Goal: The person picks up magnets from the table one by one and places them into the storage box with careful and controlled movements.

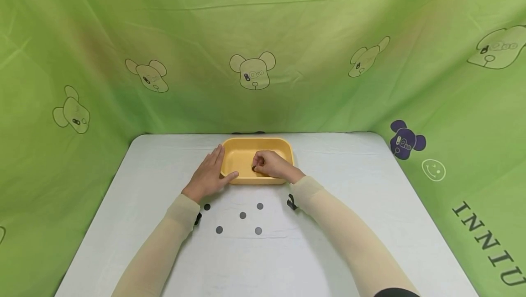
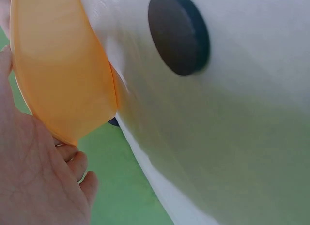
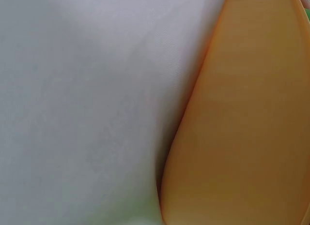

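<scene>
A shallow yellow tray (image 1: 238, 149) sits on the white table at the far middle. My left hand (image 1: 213, 170) lies flat against the tray's left side, fingers straight, thumb along the front wall. My right hand (image 1: 258, 164) is inside the tray with curled fingers, pinching a small dark disc (image 1: 253, 168) low over the tray floor. Several more dark discs (image 1: 243, 215) lie loose on the table in front of the tray. In the left wrist view my palm (image 2: 38, 181) touches the tray wall (image 2: 58, 65), and one disc (image 2: 178, 33) lies close by. The right wrist view shows only tray (image 3: 242, 128) and cloth.
The white table (image 1: 353, 182) is bounded by green printed cloth (image 1: 263, 36) at the back and on both sides. Bare tabletop stretches to the right of the tray and towards the near edge.
</scene>
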The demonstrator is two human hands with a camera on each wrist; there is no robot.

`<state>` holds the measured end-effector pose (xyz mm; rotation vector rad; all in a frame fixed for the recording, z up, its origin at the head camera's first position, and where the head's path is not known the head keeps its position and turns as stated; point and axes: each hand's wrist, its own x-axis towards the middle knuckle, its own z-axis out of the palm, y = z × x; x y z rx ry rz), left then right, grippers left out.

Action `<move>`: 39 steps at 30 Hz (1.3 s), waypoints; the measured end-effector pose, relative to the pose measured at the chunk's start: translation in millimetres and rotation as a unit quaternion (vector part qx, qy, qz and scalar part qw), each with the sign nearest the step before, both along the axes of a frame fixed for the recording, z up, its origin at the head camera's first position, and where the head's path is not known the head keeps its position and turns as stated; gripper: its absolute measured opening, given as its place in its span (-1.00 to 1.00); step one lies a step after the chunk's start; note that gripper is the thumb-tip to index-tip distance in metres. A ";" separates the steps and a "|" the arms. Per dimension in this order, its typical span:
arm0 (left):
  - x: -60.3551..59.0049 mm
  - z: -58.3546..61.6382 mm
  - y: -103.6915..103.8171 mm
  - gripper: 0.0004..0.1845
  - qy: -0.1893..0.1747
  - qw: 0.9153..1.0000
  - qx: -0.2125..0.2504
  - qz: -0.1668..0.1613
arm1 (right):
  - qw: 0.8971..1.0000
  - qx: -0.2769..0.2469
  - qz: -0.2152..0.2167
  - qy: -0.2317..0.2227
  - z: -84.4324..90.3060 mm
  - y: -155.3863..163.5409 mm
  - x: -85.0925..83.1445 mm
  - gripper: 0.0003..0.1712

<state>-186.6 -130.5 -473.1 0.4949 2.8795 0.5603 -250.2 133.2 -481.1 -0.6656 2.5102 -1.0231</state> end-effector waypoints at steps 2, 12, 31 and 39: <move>0.1 0.9 0.2 0.13 0.000 1.000 -0.001 0.000 | 1.000 0.000 0.001 0.000 -0.1 -0.1 -0.4 -0.89; -0.6 -1.4 -0.1 0.12 0.001 1.000 0.006 0.000 | 1.000 0.007 0.003 0.001 -0.2 -0.6 -0.3 -0.91; -0.9 -3.5 -0.2 0.12 0.004 1.000 0.002 0.000 | 1.000 0.009 0.006 0.008 0.3 0.0 0.0 -0.97; -0.5 -2.5 -0.2 0.12 0.004 1.000 0.003 0.002 | 0.998 0.011 -0.008 0.053 1.1 -0.8 2.5 -0.93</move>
